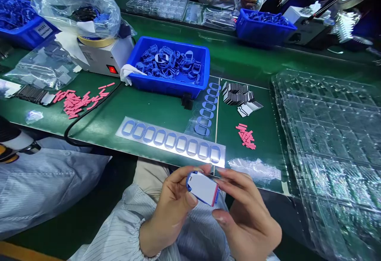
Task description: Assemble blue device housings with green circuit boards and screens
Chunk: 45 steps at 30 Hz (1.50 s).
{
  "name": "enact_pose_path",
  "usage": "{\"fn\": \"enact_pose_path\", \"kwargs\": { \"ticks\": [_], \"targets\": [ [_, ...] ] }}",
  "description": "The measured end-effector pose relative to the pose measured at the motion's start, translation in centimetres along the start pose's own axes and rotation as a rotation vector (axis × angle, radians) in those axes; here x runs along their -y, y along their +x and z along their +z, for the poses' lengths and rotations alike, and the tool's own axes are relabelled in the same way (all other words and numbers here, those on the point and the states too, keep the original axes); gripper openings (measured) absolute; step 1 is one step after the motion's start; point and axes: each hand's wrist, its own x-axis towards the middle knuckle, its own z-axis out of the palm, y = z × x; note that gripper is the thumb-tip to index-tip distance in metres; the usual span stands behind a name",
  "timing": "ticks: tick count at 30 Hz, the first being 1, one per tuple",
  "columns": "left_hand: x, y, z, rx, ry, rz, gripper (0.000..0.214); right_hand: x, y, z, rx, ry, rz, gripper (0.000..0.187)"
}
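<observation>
Above my lap, a small blue plastic frame (pixel 188 184) is tilted, with a white plate (pixel 203 187) lying in it and a pink strip (pixel 214 196) across its right end. My left hand (pixel 172 201) is closed on the frame's left end, thumb in front and fingers behind. My right hand (pixel 247 209) brackets the right end, index finger at the upper corner and thumb just below the lower corner; how firmly it touches is hard to tell. On the bench edge beyond lies a backing sheet (pixel 222 161) with several oval blue-rimmed stickers (pixel 170 140).
A blue bin (pixel 139 79) of blue frames stands behind. Pink strips (pixel 245 136), black-and-white plates (pixel 238 94) and clear trays (pixel 333 142) lie right. More pink strips (pixel 74 104), a cable (pixel 70 128) and a white power box (pixel 104 60) are left. Co-workers sit opposite and at left.
</observation>
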Motion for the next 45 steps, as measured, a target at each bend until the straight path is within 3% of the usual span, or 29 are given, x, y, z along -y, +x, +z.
{"fn": "enact_pose_path", "kwargs": {
  "ticks": [6, 11, 14, 18, 20, 23, 27, 31, 34, 36, 38, 43, 45],
  "targets": [
    [0.5, 0.3, 0.0, -0.055, 0.109, 0.062, 0.036, 0.1, 0.9, 0.8, -0.009, 0.033, -0.037, 0.033],
    [0.6, 0.5, -0.4, 0.019, 0.195, 0.137, 0.029, -0.1, 0.9, 0.5, 0.009, 0.030, -0.034, 0.032],
    [-0.7, 0.7, -1.1, 0.077, 0.469, 0.288, 0.031, -0.3, 1.3, -0.3, 0.045, -0.057, -0.092, 0.031],
    [-3.2, 0.9, -1.8, 0.241, 1.103, 0.476, 0.026, -0.6, 1.7, -1.3, 0.163, -0.216, -0.171, 0.030],
    [-4.1, 1.1, -1.8, 0.281, 1.273, 0.460, 0.022, -0.7, 1.6, -1.6, 0.209, -0.253, -0.190, 0.027],
    [-5.0, 1.6, -1.6, 0.339, 1.329, 0.351, 0.026, -0.7, 1.3, -1.6, 0.250, -0.306, -0.201, 0.023],
    [-6.0, 2.3, -1.5, 0.428, 1.234, 0.095, 0.030, -0.9, 0.9, -1.5, 0.277, -0.388, -0.183, 0.019],
    [-5.3, 2.3, -1.1, 0.262, 0.978, -0.055, 0.022, -1.0, 0.8, -2.0, 0.257, -0.338, -0.101, 0.023],
    [-3.9, 2.0, -0.7, 0.125, 0.666, -0.243, 0.020, -0.8, 1.1, -2.4, 0.249, -0.299, -0.106, 0.052],
    [-3.0, 1.7, -0.4, 0.109, 0.433, -0.401, 0.028, -0.5, 1.4, -2.4, 0.277, -0.303, -0.130, 0.062],
    [-2.2, 1.4, 0.1, 0.107, 0.249, -0.501, 0.029, -0.3, 1.8, -2.2, 0.296, -0.287, -0.125, 0.056],
    [-1.4, 1.0, 0.5, 0.010, 0.075, -0.510, 0.027, -0.8, 2.2, -1.6, 0.335, -0.189, -0.069, 0.049],
    [-1.6, 1.1, 0.2, -0.012, 0.106, -0.471, 0.025, -1.7, 2.3, -1.6, 0.346, -0.090, 0.044, 0.052]
  ]
}}
